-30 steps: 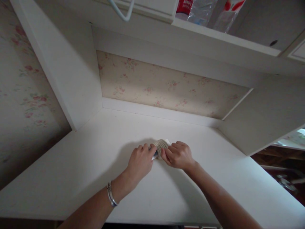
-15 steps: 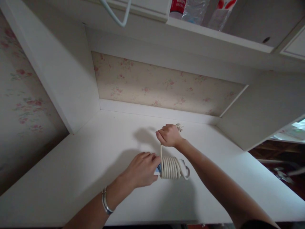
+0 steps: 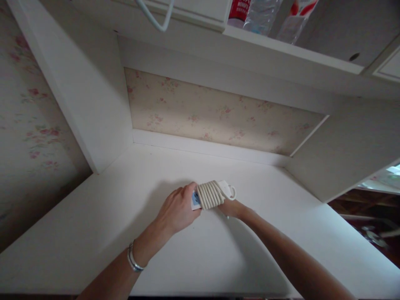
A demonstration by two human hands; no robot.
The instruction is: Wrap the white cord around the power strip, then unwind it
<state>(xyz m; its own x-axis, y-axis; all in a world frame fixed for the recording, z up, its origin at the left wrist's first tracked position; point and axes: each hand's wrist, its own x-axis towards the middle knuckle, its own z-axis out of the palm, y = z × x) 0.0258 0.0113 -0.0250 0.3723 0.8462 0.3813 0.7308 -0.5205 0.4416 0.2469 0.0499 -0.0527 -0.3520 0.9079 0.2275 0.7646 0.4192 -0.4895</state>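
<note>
A white power strip (image 3: pixel 196 200) with blue socket faces is held above the white desk, its off-white cord (image 3: pixel 210 195) wound round the middle in several side-by-side turns. My left hand (image 3: pixel 179 208) grips the strip's left end, thumb and fingers closed round it. At the right end a loop of cord (image 3: pixel 233 192) sticks out. My right hand (image 3: pixel 230 207) is beneath and behind the wound part, closed on the cord's free end; its fingers are mostly hidden by the coils. A small tip, perhaps of the plug (image 3: pixel 227 216), shows below that hand.
The white desk (image 3: pixel 150 171) has a back ledge and side panels (image 3: pixel 78 91). Overhead, an open shelf (image 3: pixel 293 48) holds clear plastic bottles (image 3: pixel 261 16) and a red-labelled one (image 3: pixel 239 11). A pale hanging loop (image 3: pixel 162 27) dips in at the top. Floral wallpaper (image 3: pixel 193 112) covers the wall behind.
My right hand has gone from above the strip, behind it, to underneath, taking the cord along. My left hand has raised the strip and moved it slightly left.
</note>
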